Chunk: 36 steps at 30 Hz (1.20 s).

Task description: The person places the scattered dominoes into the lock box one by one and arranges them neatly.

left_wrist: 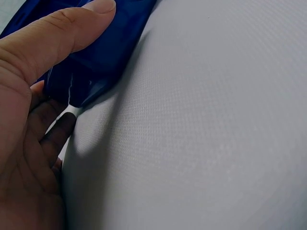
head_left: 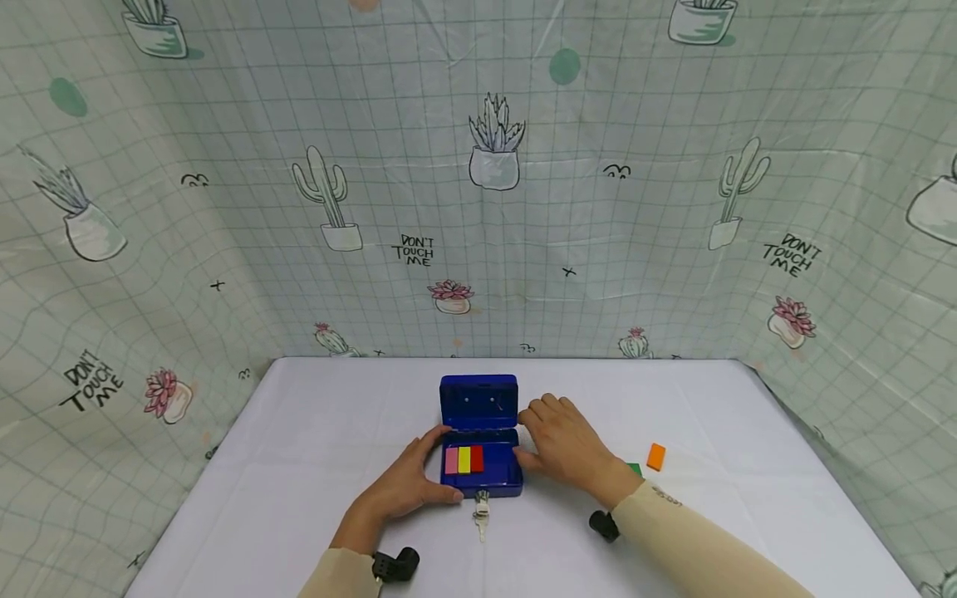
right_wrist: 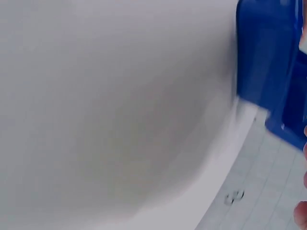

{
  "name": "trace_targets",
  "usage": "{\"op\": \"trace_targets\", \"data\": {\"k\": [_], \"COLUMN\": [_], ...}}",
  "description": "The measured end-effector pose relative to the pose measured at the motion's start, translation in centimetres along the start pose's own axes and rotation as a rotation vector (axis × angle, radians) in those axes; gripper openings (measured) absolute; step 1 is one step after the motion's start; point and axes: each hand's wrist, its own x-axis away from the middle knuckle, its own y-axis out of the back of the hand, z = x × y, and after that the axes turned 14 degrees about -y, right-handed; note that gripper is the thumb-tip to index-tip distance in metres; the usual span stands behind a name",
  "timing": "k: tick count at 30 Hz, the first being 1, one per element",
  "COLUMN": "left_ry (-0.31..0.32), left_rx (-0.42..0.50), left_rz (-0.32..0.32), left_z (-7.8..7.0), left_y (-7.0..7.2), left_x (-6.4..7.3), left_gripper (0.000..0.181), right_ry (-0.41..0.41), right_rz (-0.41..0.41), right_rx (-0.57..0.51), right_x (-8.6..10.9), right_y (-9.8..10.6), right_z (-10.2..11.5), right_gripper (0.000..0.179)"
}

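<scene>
A small blue cash box (head_left: 493, 482) stands on the table with its lid (head_left: 478, 403) raised. Pink (head_left: 452, 460), yellow (head_left: 464, 460) and red (head_left: 477, 459) blocks lie side by side in its left part. Keys (head_left: 482, 522) hang from the lock at its front. My left hand (head_left: 404, 480) grips the box's left side, thumb (left_wrist: 72, 31) at the front corner and fingers around the side. On the other side, my right hand (head_left: 561, 440) holds the box's right edge, its thumb at the rim and fingertips by the lid.
An orange block (head_left: 655, 457) lies to the right of my right hand. Beside it is a green block (head_left: 635, 469), partly hidden by my right wrist. White cloth covers the table (head_left: 336, 415), and a patterned curtain (head_left: 478, 224) encloses its back and sides.
</scene>
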Motion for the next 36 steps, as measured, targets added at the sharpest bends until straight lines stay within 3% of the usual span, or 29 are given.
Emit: {"op": "trace_targets", "data": {"k": [7,12,24,36], "left_ry": [0.003,0.001,-0.007,-0.011], "left_rx": [0.007,0.004,0.024,0.019], "left_rz": [-0.007,-0.008,-0.008,-0.009], "left_z": [0.0,0.0,0.1,0.3], "left_y": [-0.1,-0.1,-0.2,-0.2], "left_x": [0.0,-0.1,0.0,0.0], "left_gripper": [0.108,0.108,0.107,0.108], "right_ry": [-0.029,-0.07,-0.228,-0.307], "right_rz": [-0.105,-0.117,0.029,0.148], "right_rx": [-0.011,-0.005,0.047,0.098], "right_x": [1.6,3.3,8.7,11.0], "right_y": [0.4,0.9,2.1,2.0], "right_z": [-4.2,-7.5,-13.9,-15.7], "right_gripper": [0.038,0.039,0.048,0.047]}}
